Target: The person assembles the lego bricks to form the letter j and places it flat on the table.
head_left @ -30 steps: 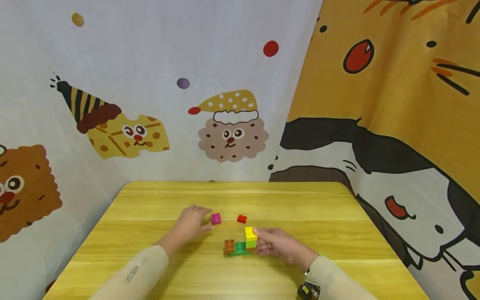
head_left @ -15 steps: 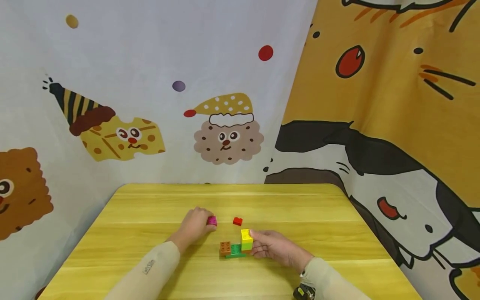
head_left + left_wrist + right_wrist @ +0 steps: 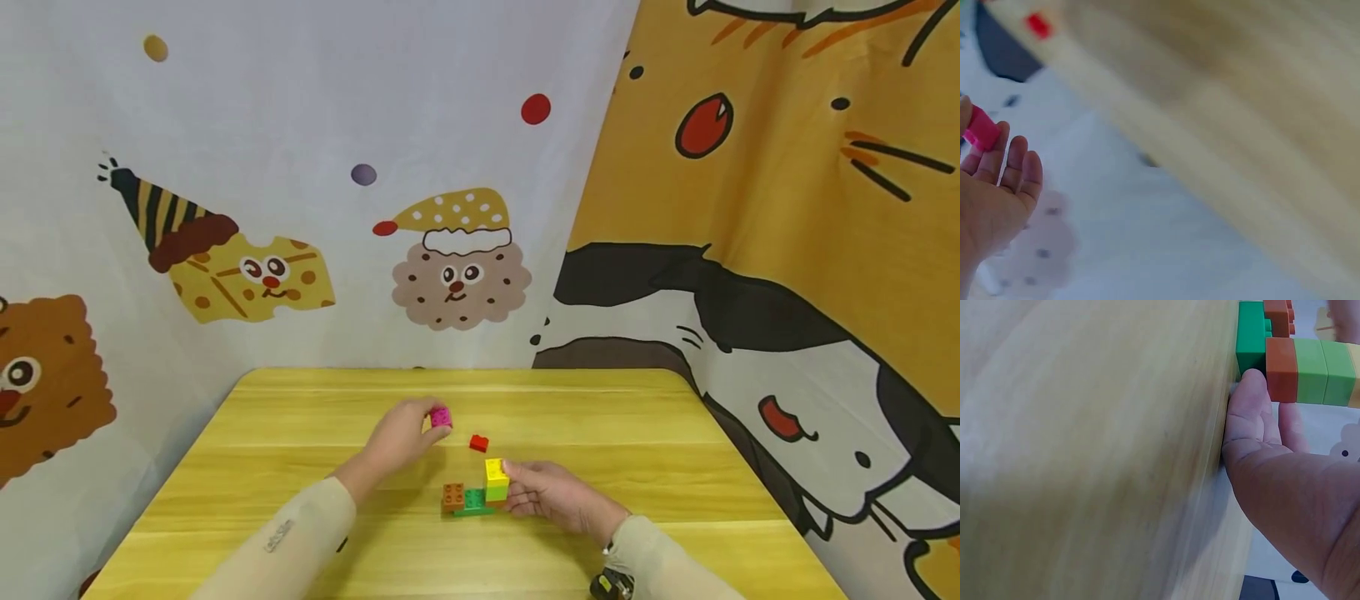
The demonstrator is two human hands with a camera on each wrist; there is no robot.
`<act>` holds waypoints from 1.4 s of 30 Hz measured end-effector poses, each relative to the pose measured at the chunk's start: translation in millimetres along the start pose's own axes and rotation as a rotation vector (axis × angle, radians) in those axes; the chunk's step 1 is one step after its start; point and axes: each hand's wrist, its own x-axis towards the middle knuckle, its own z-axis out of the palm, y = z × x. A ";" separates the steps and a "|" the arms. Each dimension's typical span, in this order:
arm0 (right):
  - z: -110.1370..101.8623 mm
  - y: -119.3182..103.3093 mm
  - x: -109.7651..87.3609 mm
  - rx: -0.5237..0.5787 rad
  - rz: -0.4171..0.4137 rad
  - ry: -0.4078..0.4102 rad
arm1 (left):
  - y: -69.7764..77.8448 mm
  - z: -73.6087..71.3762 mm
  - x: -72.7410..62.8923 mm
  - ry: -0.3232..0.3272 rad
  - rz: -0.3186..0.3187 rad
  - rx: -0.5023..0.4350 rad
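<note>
My left hand (image 3: 401, 435) pinches a pink toy building brick (image 3: 441, 417) between thumb and fingers, over the far middle of the table. In the left wrist view the pink brick (image 3: 982, 130) sits at the fingertips, and the other fingers (image 3: 1016, 161) are loosely bent. My right hand (image 3: 558, 496) grips the right end of a brick build: a green base (image 3: 474, 500) with a brown brick (image 3: 453, 496) at its left and a taller stack (image 3: 496, 481) at its right. That stack goes from brown through light green to yellow. A small red brick (image 3: 479, 443) lies between the hands.
The wooden table (image 3: 600, 408) has its far edge against a printed cloth (image 3: 300, 108). A black object (image 3: 611, 583) shows beneath the right wrist. A small dark mark (image 3: 342, 545) appears beside the left sleeve.
The left hand has closed on the pink brick and lifted it, moving it away and slightly right. The right hand keeps its hold on the build. The head view has shifted slightly.
</note>
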 end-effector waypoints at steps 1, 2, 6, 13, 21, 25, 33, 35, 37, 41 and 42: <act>-0.2 0.7 0.0 0.002 0.001 -0.001 | 10.4 -4.5 -0.5 0.007 0.027 -0.024; -0.3 1.2 0.0 0.002 0.000 -0.003 | 20.9 -8.1 -1.7 0.007 0.061 -0.045; -0.7 3.1 -0.2 0.003 -0.007 0.000 | 59.7 -15.5 -13.6 -0.048 0.186 -0.116; -0.3 4.1 -1.8 0.008 -0.006 0.029 | 83.9 -2.4 -26.7 -0.084 0.340 -0.015; -0.3 5.6 -1.4 -0.002 -0.020 0.042 | 81.5 9.4 -27.2 -0.064 0.352 0.041; -0.8 6.2 -2.0 -0.006 -0.026 0.040 | 80.2 13.4 -27.7 -0.060 0.344 0.014; -1.0 2.5 -2.9 -0.006 -0.022 0.016 | 81.6 18.2 -28.5 -0.058 0.333 -0.031; -0.2 0.7 -2.7 -0.015 -0.014 0.016 | 82.3 17.8 -28.9 -0.060 0.332 -0.026; 0.5 -0.8 -2.7 -0.023 -0.001 0.016 | 82.2 17.8 -29.1 -0.071 0.322 -0.035; 1.5 -4.5 -2.9 -0.026 0.023 0.020 | 81.3 17.4 -28.4 -0.097 0.305 -0.055; 1.7 -5.2 -2.8 -0.026 0.027 0.022 | 80.8 17.3 -28.1 -0.102 0.302 -0.057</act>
